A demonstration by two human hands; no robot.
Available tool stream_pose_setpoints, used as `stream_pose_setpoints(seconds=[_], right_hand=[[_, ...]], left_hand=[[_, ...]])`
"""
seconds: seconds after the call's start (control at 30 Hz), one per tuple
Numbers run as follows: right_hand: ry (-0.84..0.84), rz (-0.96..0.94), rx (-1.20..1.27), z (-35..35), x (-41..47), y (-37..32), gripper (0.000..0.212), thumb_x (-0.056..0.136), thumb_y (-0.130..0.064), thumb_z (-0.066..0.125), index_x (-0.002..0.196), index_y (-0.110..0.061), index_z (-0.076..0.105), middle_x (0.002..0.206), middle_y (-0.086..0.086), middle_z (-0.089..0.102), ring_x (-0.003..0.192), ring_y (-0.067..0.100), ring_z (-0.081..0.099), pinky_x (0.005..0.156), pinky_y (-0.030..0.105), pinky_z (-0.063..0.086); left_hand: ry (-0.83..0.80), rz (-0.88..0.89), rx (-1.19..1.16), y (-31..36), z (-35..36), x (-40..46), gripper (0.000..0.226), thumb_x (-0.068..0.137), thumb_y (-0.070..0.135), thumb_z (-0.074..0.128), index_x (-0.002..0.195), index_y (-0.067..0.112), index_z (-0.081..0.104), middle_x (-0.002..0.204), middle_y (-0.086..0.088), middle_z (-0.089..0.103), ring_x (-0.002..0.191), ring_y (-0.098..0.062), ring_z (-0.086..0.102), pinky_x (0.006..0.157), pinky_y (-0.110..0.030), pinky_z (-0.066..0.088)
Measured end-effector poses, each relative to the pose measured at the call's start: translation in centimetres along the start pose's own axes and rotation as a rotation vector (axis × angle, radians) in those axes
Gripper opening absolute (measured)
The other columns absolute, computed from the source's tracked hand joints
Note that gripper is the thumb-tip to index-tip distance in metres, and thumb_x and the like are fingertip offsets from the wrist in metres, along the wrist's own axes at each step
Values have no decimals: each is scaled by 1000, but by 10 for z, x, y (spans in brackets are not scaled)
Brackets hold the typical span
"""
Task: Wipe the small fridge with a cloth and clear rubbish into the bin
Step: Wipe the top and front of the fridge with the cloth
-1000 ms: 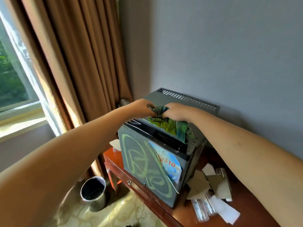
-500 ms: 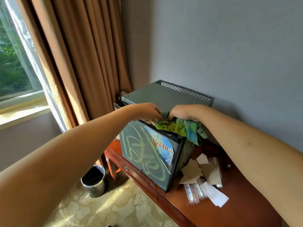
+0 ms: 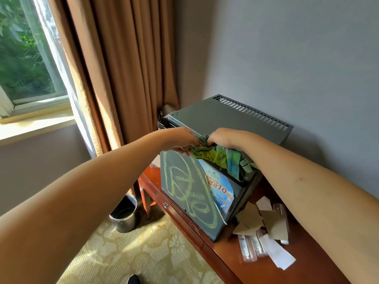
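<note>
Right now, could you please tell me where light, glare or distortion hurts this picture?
Head view: the sunlit window sill is blown out white; sun patches dapple the carpet; wide-angle stretch swells both forearms at the edges; the fridge and cloth stay evenly lit and sharp.

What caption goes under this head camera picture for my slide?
Two hands, left hand and right hand, bunch a green cloth on the small fridge.

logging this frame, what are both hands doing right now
Left hand: fingers curled, gripping the cloth at the fridge top edge.
Right hand: gripping the cloth.
</note>
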State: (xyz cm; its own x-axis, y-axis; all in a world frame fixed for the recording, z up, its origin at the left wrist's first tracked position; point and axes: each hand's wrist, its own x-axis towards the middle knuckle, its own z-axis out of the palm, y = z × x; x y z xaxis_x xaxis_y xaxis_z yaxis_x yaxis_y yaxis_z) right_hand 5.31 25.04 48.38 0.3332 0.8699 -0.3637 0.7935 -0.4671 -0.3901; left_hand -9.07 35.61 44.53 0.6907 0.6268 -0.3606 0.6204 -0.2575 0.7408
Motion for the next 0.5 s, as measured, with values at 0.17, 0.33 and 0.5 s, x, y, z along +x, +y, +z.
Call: stream_pose_setpoints(seconds=[0.17,0.33,0.5], right_hand=[[-11,-84,-17,5,34,-31,28,93,-24,58,69,-14,48,75,5,46,67,23,42,56,34,31],[0,-150,-42,17,81,-72,14,95,-23,53,97,-11,59,99,8,58,89,25,51,66,28,43],[-5,-184,-65,24,125,-113,25,95,-23,51,109,-7,65,102,10,59,93,28,53,83,33,46]], left_hand=[[78,-5,-66,-26,-29,10,23,97,21,64,113,8,71,101,-8,76,88,-20,73,88,-38,61],[138,-33,-95,-62,-70,26,15,95,24,65,105,16,73,101,-7,75,93,-22,74,90,-41,61],[194,-58,-183,-93,-108,40,16,97,19,63,106,18,75,103,-6,77,94,-19,75,87,-35,62]])
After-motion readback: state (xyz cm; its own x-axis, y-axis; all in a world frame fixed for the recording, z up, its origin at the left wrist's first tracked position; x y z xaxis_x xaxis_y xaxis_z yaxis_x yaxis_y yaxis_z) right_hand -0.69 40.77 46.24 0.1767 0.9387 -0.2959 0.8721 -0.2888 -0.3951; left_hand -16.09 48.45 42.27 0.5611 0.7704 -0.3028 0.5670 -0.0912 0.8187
